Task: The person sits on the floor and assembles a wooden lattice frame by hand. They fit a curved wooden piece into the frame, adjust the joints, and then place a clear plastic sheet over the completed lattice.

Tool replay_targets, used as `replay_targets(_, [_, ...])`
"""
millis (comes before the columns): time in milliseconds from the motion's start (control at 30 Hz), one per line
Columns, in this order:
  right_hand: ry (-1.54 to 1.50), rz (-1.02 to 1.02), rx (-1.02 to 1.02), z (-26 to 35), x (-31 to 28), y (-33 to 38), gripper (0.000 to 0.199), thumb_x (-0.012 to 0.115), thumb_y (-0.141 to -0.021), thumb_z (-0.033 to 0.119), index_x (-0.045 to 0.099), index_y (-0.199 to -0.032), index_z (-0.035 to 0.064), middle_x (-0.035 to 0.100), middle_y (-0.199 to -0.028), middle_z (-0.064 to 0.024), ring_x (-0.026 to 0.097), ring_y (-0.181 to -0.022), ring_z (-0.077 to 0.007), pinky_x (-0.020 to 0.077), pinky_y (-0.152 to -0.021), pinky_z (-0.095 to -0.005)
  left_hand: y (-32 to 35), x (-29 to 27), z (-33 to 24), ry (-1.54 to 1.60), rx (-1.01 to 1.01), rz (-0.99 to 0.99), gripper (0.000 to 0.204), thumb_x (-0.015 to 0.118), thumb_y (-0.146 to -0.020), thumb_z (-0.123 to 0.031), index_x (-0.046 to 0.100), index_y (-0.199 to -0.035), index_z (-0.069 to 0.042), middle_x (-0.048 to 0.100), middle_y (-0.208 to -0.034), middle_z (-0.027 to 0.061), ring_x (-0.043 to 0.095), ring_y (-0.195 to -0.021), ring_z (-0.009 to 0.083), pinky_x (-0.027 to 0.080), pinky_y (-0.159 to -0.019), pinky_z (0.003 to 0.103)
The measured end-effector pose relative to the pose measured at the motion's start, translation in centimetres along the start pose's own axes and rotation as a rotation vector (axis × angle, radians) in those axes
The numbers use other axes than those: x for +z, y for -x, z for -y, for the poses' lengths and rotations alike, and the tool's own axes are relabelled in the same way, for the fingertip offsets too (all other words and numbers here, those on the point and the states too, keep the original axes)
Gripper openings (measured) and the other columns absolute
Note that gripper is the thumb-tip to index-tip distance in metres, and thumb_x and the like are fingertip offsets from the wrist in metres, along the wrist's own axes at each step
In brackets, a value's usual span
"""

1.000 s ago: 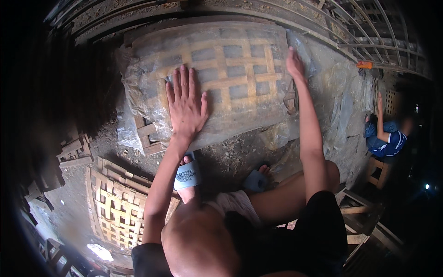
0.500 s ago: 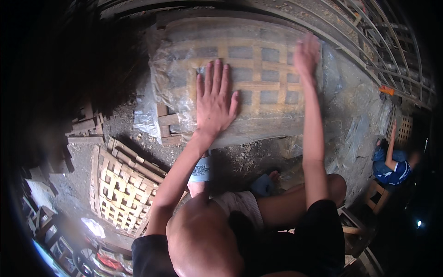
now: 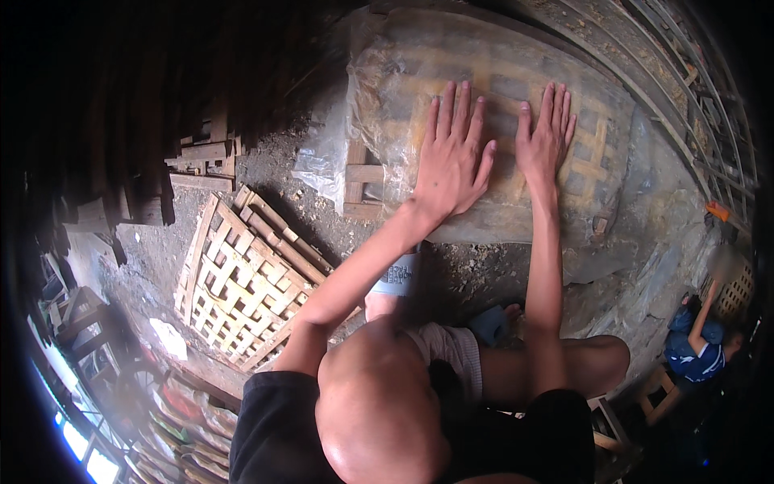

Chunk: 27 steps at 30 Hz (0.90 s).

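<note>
Both of my hands lie flat on a cloudy plastic sheet spread over a woven lattice panel of light wooden strips. My left hand has its fingers stretched out and its thumb apart, near the middle of the panel. To its right, my right hand also rests with straight fingers, its thumb toward the left hand. Neither hand grips anything. At the left end, a bare wooden corner of the panel's frame shows past the sheet. The lattice under the plastic looks hazy.
Several woven lattice panels lie stacked at the left on the dirt floor. Wood pieces lie beyond them. Long rails run along the far right. Another person sits at the right, by a similar panel.
My right hand, blurred near the panel's far right corner before, now lies flat closer to my left hand. The whole view has shifted, with the panel further right in it.
</note>
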State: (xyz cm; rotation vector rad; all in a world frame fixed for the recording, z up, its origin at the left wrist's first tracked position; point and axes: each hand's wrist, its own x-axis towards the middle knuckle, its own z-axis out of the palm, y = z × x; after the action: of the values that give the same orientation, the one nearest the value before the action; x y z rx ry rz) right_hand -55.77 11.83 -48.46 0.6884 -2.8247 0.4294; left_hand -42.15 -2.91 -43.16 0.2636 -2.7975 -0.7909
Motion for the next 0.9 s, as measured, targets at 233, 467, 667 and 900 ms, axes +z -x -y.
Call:
replay_targets(233, [-0.022,-0.026,-0.029,0.3,1.0,0.1,0.073,0.036,-0.112,0.052,0.031,-0.167,0.0048,0.027,-0.174,-0.0178,0.022,-0.163,-0.0311,0.0097,-0.132,-0.0518,-6.7,0.3,7.2,-0.262,0.006,-0.021,0.068,0.028,-0.111,-0.045,0.029,-0.167,-0.005,0.021,-0.175,0.0187,0.017,-0.163,0.0358,0.013,-0.133,0.054])
replay_targets(467, [-0.059,-0.039,-0.042,1.2,1.5,0.4,0.074,0.033,-0.112,0.054,0.031,-0.167,0.0047,0.027,-0.174,-0.0172,0.021,-0.163,-0.0311,0.0083,-0.133,-0.0511,-5.6,-6.1,22.2,-0.673,-0.214,-0.205,0.068,0.037,-0.109,-0.042,0.036,-0.164,-0.003,0.031,-0.172,0.0201,0.022,-0.161,0.0407,0.013,-0.132,0.057])
replay_targets(667, [-0.009,-0.062,-0.037,-0.3,1.1,0.4,0.073,0.034,-0.112,0.053,0.033,-0.166,0.0036,0.029,-0.173,-0.0176,0.021,-0.163,-0.0313,0.0090,-0.132,-0.0516,-7.1,-0.6,5.5,-0.098,0.207,-0.122,0.070,0.029,-0.109,-0.046,0.031,-0.167,-0.008,0.024,-0.175,0.0164,0.014,-0.164,0.0354,0.009,-0.133,0.054])
replay_targets(900, [-0.017,-0.054,-0.034,0.3,1.5,0.3,0.074,0.034,-0.111,0.053,0.034,-0.165,0.0029,0.029,-0.173,-0.0178,0.021,-0.163,-0.0311,0.0085,-0.133,-0.0513,-5.8,-1.0,11.7,-0.345,-0.139,-0.080,0.060,0.021,-0.112,-0.039,0.027,-0.170,-0.022,0.020,-0.177,0.0074,0.014,-0.164,0.0321,0.005,-0.134,0.054])
